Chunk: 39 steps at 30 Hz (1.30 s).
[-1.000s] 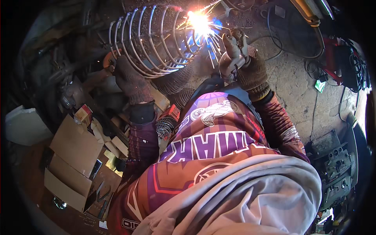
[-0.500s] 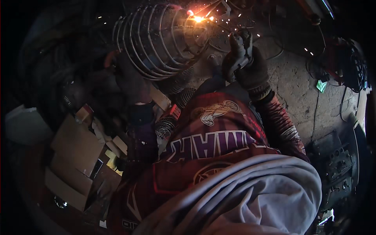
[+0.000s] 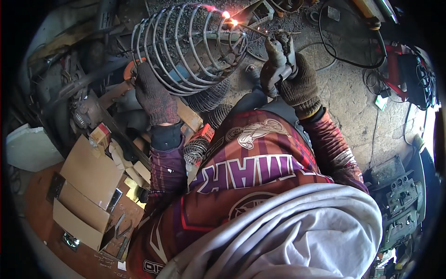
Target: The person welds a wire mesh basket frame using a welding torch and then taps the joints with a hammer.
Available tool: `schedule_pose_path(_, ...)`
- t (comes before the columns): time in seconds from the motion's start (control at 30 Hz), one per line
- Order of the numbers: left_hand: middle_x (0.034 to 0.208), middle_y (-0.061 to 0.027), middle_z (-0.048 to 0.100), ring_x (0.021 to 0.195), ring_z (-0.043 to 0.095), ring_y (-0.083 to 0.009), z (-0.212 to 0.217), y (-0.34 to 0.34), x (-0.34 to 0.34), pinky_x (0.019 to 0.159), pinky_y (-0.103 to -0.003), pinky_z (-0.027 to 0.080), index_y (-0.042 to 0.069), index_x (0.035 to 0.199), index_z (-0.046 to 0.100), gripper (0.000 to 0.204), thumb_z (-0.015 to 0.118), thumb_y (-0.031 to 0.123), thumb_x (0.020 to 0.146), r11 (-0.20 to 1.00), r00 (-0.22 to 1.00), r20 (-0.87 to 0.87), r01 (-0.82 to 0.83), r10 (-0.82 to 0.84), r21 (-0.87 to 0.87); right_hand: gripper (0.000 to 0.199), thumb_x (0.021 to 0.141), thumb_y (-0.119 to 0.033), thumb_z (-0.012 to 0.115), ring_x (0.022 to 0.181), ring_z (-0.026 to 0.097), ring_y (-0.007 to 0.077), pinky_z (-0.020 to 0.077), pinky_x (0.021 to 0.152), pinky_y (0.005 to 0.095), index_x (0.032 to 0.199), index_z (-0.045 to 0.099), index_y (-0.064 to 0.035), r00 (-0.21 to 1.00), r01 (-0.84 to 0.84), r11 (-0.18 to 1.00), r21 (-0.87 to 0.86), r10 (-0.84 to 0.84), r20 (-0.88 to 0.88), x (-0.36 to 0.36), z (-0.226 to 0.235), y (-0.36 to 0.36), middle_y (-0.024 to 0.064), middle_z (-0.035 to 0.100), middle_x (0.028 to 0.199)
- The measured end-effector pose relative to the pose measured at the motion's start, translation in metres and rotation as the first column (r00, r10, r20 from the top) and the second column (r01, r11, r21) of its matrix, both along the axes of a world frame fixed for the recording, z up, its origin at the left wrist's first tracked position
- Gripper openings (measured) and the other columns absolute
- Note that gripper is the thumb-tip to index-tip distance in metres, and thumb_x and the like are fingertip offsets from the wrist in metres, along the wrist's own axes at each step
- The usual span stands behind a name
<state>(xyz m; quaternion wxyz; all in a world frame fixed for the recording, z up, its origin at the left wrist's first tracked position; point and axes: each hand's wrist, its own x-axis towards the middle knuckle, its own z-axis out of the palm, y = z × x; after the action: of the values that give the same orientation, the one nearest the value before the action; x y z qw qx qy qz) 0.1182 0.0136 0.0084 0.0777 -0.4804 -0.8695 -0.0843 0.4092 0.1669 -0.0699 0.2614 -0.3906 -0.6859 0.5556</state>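
A round cage of bent metal rods point(image 3: 186, 44) tilts at the top centre, its ribs running to a small ring at the right end. My left hand point(image 3: 155, 93), in a dark knitted glove, closes on its lower left rim; the fingertips are partly hidden. Beside those fingers shows an orange curved piece point(image 3: 134, 70). In my gloved right hand point(image 3: 301, 88) is a welding electrode holder point(image 3: 277, 67), gripped firmly. Its thin electrode point(image 3: 254, 30) points at the cage's upper right side, where two spots glow orange-red.
Wire coils point(image 3: 209, 98) lie below the cage. An opened cardboard box point(image 3: 90, 179) sits on a brown board to the left, with pliers-like tools nearby. Black cable point(image 3: 357, 65) loops over the concrete floor at right. A greasy metal machine part point(image 3: 402, 204) stands lower right.
The bright arc and flying sparks have died down to glowing spots, and the picture has grown much lighter. Both hands have stayed almost in place.
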Motion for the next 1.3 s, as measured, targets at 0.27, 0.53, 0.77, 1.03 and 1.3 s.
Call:
schedule_pose_path(0.27, 0.097, -0.0053, 0.065, 0.081, 0.064, -0.0153, -0.001, 0.015, 0.003, 0.066, -0.027, 0.054, 0.003, 0.114, 0.059, 0.027, 0.06, 0.022, 0.095, 0.444, 0.154, 0.945, -0.853, -0.288, 0.274, 0.052, 0.074, -0.026, 0.076, 0.094, 0.066, 0.0262, 0.0513, 0.082, 0.0359, 0.116, 0.055, -0.0029, 0.991, -0.059, 0.971, 0.231, 0.03, 0.127, -0.008, 0.013, 0.005, 0.0132, 0.066, 0.103)
schedule_pose_path(0.53, 0.103, -0.007, 0.063, 0.091, 0.063, -0.0189, -0.019, 0.006, -0.006, 0.076, -0.031, 0.054, 0.003, 0.116, 0.058, 0.029, 0.059, 0.021, 0.094, 0.486, 0.298, 0.914, -0.777, -0.275, 0.4, 0.047, 0.064, -0.014, 0.074, 0.085, 0.063, 0.0306, 0.0507, 0.075, 0.037, 0.106, 0.056, -0.0055, 0.989, -0.07, 0.901, 0.428, 0.008, 0.145, -0.012, 0.02, 0.01, 0.013, 0.06, 0.091)
schedule_pose_path(0.77, 0.11, -0.009, 0.062, 0.096, 0.06, -0.0199, -0.011, -0.009, -0.013, 0.085, -0.033, 0.048, 0.002, 0.121, 0.055, 0.033, 0.045, 0.026, 0.101, 0.83, 0.556, 0.825, -0.412, -0.099, 0.377, 0.051, 0.072, -0.026, 0.074, 0.091, 0.065, 0.0275, 0.0529, 0.078, 0.0389, 0.115, 0.057, -0.0057, 0.982, -0.074, 0.941, 0.33, 0.011, 0.19, 0.002, -0.015, 0.0, 0.0139, 0.065, 0.103)
schedule_pose_path(1.03, 0.111, -0.0133, 0.063, 0.103, 0.06, -0.0232, 0.007, 0.012, 0.01, 0.09, -0.033, 0.047, 0.001, 0.125, 0.053, 0.032, 0.049, 0.021, 0.1, 0.985, 0.986, 0.168, -0.009, -0.02, 0.172, 0.057, 0.073, -0.029, 0.077, 0.093, 0.067, 0.0264, 0.0518, 0.081, 0.0355, 0.118, 0.055, -0.0024, 0.997, 0.034, 0.999, -0.003, -0.034, -0.074, 0.004, -0.007, -0.001, 0.0136, 0.066, 0.102)
schedule_pose_path(1.3, 0.115, -0.0113, 0.061, 0.1, 0.063, -0.0227, 0.009, 0.019, 0.013, 0.081, -0.033, 0.052, 0.002, 0.126, 0.052, 0.035, 0.055, 0.022, 0.097, 0.671, 0.367, 0.93, -0.688, -0.004, 0.275, 0.054, 0.072, -0.028, 0.077, 0.092, 0.067, 0.0317, 0.0521, 0.08, 0.038, 0.115, 0.056, -0.0027, 0.997, 0.03, 0.999, 0.022, -0.028, -0.068, 0.001, -0.013, -0.005, 0.0165, 0.066, 0.099)
